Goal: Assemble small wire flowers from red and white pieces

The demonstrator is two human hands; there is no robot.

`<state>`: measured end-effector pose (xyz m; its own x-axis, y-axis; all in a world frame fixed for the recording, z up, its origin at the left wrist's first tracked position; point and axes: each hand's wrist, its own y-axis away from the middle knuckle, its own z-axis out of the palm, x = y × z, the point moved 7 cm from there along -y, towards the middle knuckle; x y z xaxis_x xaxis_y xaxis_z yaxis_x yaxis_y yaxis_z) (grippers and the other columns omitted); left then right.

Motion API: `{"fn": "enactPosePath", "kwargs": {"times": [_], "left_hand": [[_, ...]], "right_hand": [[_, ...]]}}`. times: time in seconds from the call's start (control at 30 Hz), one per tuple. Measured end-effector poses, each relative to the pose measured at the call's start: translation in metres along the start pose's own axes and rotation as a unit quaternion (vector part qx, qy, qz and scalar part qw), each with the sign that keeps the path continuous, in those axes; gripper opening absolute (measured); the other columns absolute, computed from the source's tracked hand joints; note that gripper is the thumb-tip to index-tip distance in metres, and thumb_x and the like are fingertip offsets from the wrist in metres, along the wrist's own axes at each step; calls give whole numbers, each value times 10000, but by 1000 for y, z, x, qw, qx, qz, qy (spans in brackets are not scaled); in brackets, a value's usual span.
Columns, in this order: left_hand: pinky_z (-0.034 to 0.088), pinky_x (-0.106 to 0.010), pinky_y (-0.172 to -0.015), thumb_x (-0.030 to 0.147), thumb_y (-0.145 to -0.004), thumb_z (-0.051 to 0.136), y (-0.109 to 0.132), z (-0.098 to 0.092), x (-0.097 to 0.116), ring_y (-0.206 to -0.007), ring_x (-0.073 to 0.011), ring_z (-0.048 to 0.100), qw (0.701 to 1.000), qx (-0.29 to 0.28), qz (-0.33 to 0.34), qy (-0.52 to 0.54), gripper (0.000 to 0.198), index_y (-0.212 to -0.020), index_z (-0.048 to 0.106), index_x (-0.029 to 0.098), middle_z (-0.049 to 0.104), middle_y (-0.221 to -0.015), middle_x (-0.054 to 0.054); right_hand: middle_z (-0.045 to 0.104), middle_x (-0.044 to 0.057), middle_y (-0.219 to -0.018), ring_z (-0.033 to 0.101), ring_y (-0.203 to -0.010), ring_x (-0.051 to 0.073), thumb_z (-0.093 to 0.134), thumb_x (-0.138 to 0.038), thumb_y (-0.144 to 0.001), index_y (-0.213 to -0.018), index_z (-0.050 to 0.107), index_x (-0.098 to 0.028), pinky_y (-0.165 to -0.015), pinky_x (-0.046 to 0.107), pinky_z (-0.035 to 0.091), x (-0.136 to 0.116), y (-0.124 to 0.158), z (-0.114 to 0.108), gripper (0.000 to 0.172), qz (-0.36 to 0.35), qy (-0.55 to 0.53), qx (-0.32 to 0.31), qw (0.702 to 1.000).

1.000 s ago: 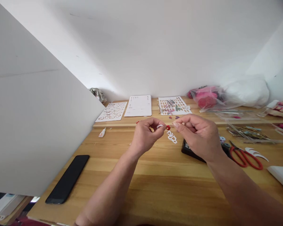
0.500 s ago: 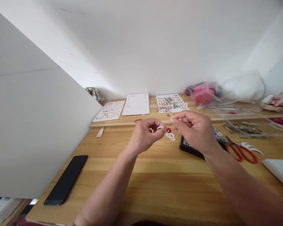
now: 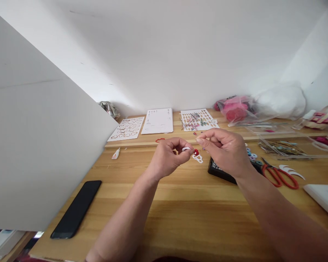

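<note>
My left hand (image 3: 169, 156) pinches a small white curved piece (image 3: 185, 149) between thumb and fingers. Facing it, my right hand (image 3: 225, 149) has thumb and forefinger pressed together; whatever lies between them is too fine to make out. A narrow gap separates the two sets of fingertips. Below that gap, a small red piece (image 3: 196, 152) and a white cutout (image 3: 198, 159) with holes rest on the wooden table (image 3: 164, 193). Under my right wrist is a black tray (image 3: 221, 175) of tiny light bits, partly hidden.
Red-handled scissors (image 3: 280, 175) and white crescent pieces (image 3: 292, 171) lie right of the tray. A black phone (image 3: 77, 209) and small glue bottle (image 3: 116, 154) are at left. Patterned sheets (image 3: 158, 122) line the back ledge. A clear box (image 3: 314, 148) holds slim tools.
Almost nothing differs. Both hands keep their pinches and nearly the same places, with my right fingertips shifted very slightly left.
</note>
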<state>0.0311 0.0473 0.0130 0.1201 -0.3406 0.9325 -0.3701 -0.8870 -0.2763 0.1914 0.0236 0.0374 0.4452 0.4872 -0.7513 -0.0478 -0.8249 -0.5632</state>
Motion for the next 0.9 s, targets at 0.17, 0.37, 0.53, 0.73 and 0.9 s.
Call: {"fn": "enactPosePath", "kwargs": {"times": [0.17, 0.37, 0.53, 0.73, 0.9], "left_hand": [[356, -216, -550, 334, -802, 715, 0, 0, -1, -590, -75, 462, 1000, -4, -6, 17, 197, -786, 669, 143, 647, -734, -28], [359, -218, -567, 346, -814, 718, 0, -2, -3, -622, -77, 473, 998, 4, -16, 61, 207, -812, 666, 146, 644, -755, -25], [370, -204, -596, 332, -816, 726, -2, -5, -4, -635, -63, 471, 995, 17, 2, 98, 197, -813, 670, 144, 640, -756, -10], [376, -195, -607, 342, -797, 745, -4, -9, -8, -638, -58, 479, 989, 58, 11, 134, 217, -796, 660, 143, 617, -724, 5], [365, -195, -570, 361, -786, 748, -5, -10, -12, -613, -62, 471, 985, 100, 3, 139, 241, -785, 646, 143, 606, -704, 5]], "right_hand": [[384, -70, -488, 290, -448, 78, 708, -336, -832, -797, 714, -199, -435, 253, 205, 18, -2, 7, 142, 70, -89, -37, 993], [476, -62, -542, 265, -426, 43, 815, -352, -713, -733, 637, -181, -413, 219, 200, 47, 2, 33, 248, 253, -341, -121, 897], [232, -119, -470, 128, -428, 35, 833, -271, -678, -662, 575, -177, -391, 191, 131, 55, 9, 53, 276, 334, -464, -185, 799], [232, -109, -470, 136, -434, 46, 810, -196, -672, -651, 569, -178, -379, 178, 154, 56, 19, 71, 243, 353, -532, -204, 743], [298, -108, -452, 159, -421, 43, 813, -211, -673, -677, 605, -172, -385, 180, 203, 49, 28, 82, 211, 362, -539, -173, 740]]}}
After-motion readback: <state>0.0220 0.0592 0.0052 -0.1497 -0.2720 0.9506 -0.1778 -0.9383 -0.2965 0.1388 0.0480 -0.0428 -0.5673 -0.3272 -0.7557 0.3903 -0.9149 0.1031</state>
